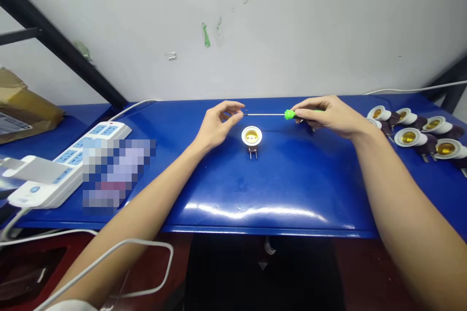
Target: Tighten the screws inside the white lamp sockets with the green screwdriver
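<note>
A glossy blue surface [292, 189] runs against a scuffed white wall [292, 24]. A white power strip [69, 165] lies at left; a cluster of lamp sockets [416, 131] sits at right. At centre, a green-handled screwdriver [277, 114] is held level above a white plug-in lamp socket [251, 137]. The right hand [328, 115] is closed around its handle; the left hand [219, 124] pinches its tip.

A pixelated patch [113, 172] hides part of the power strip [73, 160]; the cardboard box [22, 107] is cut off.
</note>
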Demonstrator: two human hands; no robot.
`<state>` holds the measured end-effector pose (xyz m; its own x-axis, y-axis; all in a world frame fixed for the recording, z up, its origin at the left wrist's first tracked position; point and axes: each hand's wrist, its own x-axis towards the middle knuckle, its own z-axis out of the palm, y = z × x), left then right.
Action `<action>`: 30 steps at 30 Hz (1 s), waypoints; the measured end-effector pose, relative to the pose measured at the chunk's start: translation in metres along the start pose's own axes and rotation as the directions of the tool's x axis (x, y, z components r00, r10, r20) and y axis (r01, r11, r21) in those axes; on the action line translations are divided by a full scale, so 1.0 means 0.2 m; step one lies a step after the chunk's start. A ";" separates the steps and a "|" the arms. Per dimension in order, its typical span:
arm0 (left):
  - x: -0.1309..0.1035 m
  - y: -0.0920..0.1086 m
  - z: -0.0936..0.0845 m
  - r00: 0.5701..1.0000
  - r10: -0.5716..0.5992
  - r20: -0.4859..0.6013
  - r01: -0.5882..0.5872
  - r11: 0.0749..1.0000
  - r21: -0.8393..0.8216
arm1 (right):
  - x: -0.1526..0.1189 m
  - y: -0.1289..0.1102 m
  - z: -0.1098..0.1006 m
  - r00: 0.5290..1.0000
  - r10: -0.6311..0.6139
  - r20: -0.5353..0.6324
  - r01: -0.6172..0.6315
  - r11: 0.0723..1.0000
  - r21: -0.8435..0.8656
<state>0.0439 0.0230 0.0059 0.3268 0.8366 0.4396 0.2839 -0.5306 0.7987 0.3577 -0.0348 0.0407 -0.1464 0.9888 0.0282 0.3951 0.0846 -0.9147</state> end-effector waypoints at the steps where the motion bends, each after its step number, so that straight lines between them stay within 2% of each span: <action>1: 0.00 0.00 0.00 1.000 0.005 0.009 -0.006 1.000 0.014 | 0.00 0.00 0.00 1.000 0.004 -0.003 -0.004 1.000 -0.009; 5: -0.01 0.01 0.00 0.999 0.028 0.038 -0.030 0.997 0.071 | -0.01 -0.02 0.01 1.000 0.014 -0.014 -0.015 1.000 -0.027; 17: -0.02 0.03 0.00 0.999 0.042 -0.008 -0.041 0.993 0.115 | -0.01 -0.02 0.04 0.999 0.001 -0.036 -0.003 0.998 -0.071; 30: -0.02 0.01 0.00 1.000 -0.014 -0.005 0.015 0.992 0.128 | 0.00 -0.01 0.06 0.999 0.022 -0.023 -0.024 0.998 -0.063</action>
<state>0.0436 0.0194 0.0054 0.3185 0.8448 0.4300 0.4017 -0.5312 0.7460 0.3453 -0.0372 0.0377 -0.1165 0.9930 0.0172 0.4544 0.0687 -0.8881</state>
